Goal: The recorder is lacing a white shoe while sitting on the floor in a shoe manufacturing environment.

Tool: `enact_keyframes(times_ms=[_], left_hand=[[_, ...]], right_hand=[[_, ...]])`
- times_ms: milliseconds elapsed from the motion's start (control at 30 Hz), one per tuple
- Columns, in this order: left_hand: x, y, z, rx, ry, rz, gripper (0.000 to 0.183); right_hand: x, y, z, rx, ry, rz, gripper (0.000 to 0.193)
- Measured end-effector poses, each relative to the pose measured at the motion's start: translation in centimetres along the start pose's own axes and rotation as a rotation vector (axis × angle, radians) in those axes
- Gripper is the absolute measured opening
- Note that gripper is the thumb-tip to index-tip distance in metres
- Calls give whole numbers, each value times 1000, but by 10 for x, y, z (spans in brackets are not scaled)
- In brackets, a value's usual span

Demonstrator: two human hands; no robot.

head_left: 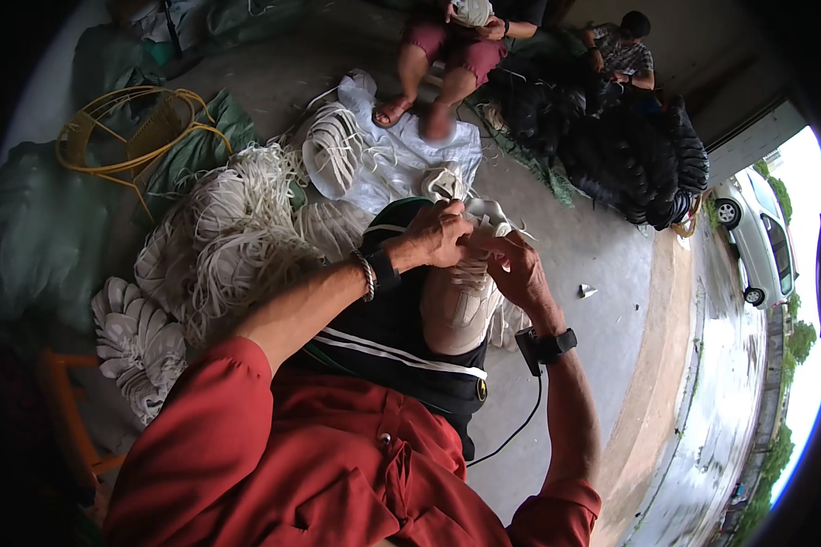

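Observation:
A beige sneaker upper (453, 314) lies across my lap, over my dark trousers with white stripes. Its white shoelace (472, 272) crosses the front in rows. My left hand (438, 235) has its fingers closed on the upper around the lacing. From the other side my right hand (522, 278) pinches, thumb against forefinger, at the shoelace; the thin lace between the fingertips is mostly hidden. Both hands nearly meet over the lacing. Beyond them shows another pale shoe piece (444, 185).
Left of my knees is a heap of pale shoe uppers and loose laces (237, 210). A yellow round frame (137, 137) stands behind it. Ahead, a person (456, 55) sits by a white sack (410, 150). Another person (625, 55) is beside black bundles (611, 155). A cable (520, 436) hangs from my right wrist.

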State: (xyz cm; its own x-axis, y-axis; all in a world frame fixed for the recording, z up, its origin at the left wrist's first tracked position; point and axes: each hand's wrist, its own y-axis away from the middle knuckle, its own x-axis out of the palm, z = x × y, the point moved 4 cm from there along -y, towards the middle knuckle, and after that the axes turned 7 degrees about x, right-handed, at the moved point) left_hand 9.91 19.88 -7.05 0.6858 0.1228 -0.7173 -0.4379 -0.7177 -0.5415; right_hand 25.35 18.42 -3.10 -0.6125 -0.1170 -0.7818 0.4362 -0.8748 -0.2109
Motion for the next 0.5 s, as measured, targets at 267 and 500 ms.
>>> enact_keyframes(times_ms=[267,500], left_hand=[[17,0,16,-190,179,143,10],[17,1,20,-215,181,173,9]], right_hand=[[8,0,-5,-45,-9,36,9],[27,3,-10,-9,129,-192,10]])
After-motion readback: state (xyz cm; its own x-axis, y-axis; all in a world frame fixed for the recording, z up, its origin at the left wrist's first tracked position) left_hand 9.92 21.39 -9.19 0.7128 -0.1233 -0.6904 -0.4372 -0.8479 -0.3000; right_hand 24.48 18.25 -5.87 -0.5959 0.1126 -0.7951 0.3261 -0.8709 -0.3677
